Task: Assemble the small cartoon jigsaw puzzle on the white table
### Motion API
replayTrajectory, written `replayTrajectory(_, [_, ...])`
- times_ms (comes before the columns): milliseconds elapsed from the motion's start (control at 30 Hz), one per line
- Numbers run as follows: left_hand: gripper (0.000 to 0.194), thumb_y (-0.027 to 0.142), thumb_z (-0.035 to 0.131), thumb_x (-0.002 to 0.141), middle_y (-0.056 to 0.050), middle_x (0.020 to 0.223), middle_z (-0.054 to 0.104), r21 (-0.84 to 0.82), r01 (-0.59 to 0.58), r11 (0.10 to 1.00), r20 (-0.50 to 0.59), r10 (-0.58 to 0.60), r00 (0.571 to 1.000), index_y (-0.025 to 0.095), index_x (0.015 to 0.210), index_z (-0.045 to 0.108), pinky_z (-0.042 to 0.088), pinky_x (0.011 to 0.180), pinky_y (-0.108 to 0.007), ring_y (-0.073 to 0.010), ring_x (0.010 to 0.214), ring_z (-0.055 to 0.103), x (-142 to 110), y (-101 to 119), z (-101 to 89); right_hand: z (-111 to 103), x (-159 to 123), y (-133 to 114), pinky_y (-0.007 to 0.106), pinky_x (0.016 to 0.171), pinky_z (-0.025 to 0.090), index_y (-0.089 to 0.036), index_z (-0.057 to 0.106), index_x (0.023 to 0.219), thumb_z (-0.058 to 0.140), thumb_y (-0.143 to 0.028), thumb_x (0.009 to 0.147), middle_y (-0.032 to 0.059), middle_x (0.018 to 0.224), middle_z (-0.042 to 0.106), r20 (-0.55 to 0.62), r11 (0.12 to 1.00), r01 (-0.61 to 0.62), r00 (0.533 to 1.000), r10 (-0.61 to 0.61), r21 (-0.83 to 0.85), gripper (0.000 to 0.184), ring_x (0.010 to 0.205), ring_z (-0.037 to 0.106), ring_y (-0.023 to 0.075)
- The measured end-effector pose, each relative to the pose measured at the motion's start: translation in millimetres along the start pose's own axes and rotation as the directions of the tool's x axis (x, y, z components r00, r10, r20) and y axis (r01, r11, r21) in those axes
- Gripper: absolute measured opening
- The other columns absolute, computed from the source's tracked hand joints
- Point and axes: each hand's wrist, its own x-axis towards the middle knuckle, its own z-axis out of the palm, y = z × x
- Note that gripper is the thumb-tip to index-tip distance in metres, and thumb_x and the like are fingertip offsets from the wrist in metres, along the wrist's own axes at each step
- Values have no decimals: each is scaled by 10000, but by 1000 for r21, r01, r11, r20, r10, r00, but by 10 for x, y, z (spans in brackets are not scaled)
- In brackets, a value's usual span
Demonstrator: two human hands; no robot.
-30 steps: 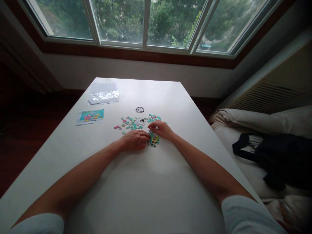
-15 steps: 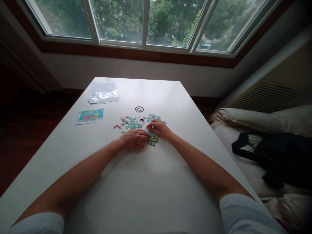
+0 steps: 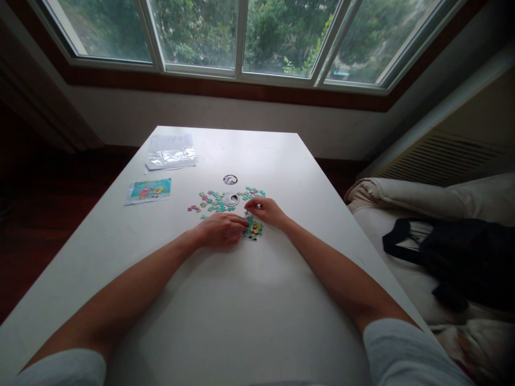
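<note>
A partly joined jigsaw puzzle (image 3: 254, 229) with a yellow cartoon figure lies flat on the white table. My left hand (image 3: 222, 229) rests on its left side, fingers curled against the edge and covering part of it. Just above the puzzle's top edge is my right hand (image 3: 265, 210), thumb and fingertips pinched together; whatever they hold is too small to make out. Loose jigsaw pieces (image 3: 217, 201), mostly teal with some pink, are scattered beyond my hands. More pieces (image 3: 254, 192) lie behind my right hand.
A round metal-rimmed insert (image 3: 230, 199) sits among the pieces, with a round hole (image 3: 230, 180) behind it. To the left lie a picture sheet (image 3: 148, 191) and a clear plastic bag (image 3: 171, 153). Dark clothing (image 3: 470, 257) covers a pale sofa on the right.
My right hand has shifted slightly right and up, off the puzzle's upper part, so more of the puzzle shows. My left hand has stayed almost in place.
</note>
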Motion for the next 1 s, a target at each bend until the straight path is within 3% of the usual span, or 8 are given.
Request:
replayTrajectory(267, [360, 197, 587, 873, -71, 1336, 689, -27, -17, 1000, -5, 17, 1000, 216, 1218, 689, 479, 1128, -341, -216, 1249, 645, 7, 11, 7, 55, 10, -12, 299, 770, 445, -206, 778, 918, 661, -128, 863, 25, 820, 730, 22, 979, 97, 995, -95, -181, 151, 769, 595, 164])
replayTrajectory(600, [385, 205, 602, 870, -83, 1325, 691, -25, -20, 999, -5, 20, 1000, 216, 1247, 680, 485, 1118, -350, -228, 1239, 647, 17, 14, 7, 93, 26, 24, 353, 868, 440, -218, 771, 918, 670, -115, 880, 47, 896, 745, -8, 951, 146, 988, -154, -271, 149, 869, 617, 201])
replayTrajectory(833, [345, 241, 599, 889, -74, 1309, 699, -2, -9, 1000, -12, 8, 1000, 222, 1219, 699, 486, 1110, -360, -231, 1237, 641, 19, 1, 9, 7, 26, 31, 307, 803, 459, -203, 781, 923, 648, -129, 873, 38, 869, 741, -31, 979, 74, 996, -82, -190, 160, 818, 615, 174])
replayTrajectory(1000, [331, 227, 598, 883, -53, 1299, 708, 1, -2, 1000, -6, 2, 1000, 232, 1193, 714, 489, 1100, -355, -230, 1234, 641, 14, -9, -2, -50, 13, 42, 264, 704, 460, -200, 781, 944, 642, -179, 876, 27, 879, 745, 29, 997, 8, 1000, -6, -78, 156, 747, 616, 147])
